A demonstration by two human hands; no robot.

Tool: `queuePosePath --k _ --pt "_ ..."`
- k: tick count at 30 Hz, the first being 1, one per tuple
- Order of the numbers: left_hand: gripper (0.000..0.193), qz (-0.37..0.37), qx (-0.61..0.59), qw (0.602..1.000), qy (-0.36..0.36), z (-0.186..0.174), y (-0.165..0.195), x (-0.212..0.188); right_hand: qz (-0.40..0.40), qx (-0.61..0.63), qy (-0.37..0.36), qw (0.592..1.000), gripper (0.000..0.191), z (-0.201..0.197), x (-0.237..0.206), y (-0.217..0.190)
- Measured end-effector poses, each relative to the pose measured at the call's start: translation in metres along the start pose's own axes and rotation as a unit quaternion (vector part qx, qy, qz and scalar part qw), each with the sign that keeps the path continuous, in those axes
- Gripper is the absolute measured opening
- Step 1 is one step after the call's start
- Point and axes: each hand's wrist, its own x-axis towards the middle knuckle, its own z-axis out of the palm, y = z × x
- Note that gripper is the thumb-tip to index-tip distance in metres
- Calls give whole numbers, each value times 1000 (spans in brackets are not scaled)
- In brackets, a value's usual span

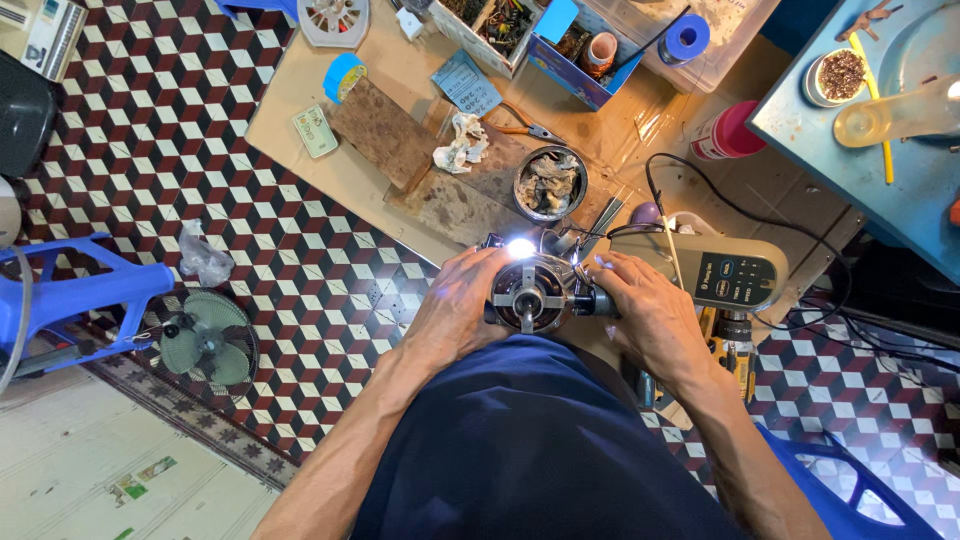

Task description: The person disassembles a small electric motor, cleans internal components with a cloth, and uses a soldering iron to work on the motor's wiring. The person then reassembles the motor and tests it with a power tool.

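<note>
Checkered tile floor, cardboard sheet (pixel 400 195) on top. Centre frame: fan motor (pixel 532 293) clasped between left hand (pixel 455 310) and right hand (pixel 640 305), both grips clenched round it. Metal bowl (pixel 550 183) just above.

motor (pixel 530 293): both flanks covered by the hands; a white glare on its top hides the parts there
left hand (pixel 455 305): fingers tucked behind the motor, tips out of sight
right hand (pixel 650 315): fingertips blurred against the motor
blue worktop (pixel 850 150): cut off by the right and top edges
blue stand (pixel 70 290): cut off at the left edge
metal bowl (pixel 550 183): contents too crumpled to tell
</note>
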Motion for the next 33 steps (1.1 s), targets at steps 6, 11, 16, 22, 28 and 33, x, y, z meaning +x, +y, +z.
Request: queuePosePath --k 6,11,16,22,28,33 --pt "96 8 4 1000 6 0 1 2 -1 -10 11 1000 77 4 -1 7" --pt "94 14 -1 1000 17 1 0 1 -3 -8 3 1000 81 6 -1 8" --pt "86 28 -9 999 33 2 0 -2 -12 -14 7 1000 84 8 -2 7" --pt "87 12 7 1000 17 -1 4 -1 -9 0 6 1000 84 6 -4 6" --pt "89 -9 14 1000 -2 -10 10 -1 -21 2 24 1000 80 6 -4 3" --pt "90 -18 10 1000 -5 -16 11 -2 -22 0 39 999 72 8 -2 0"
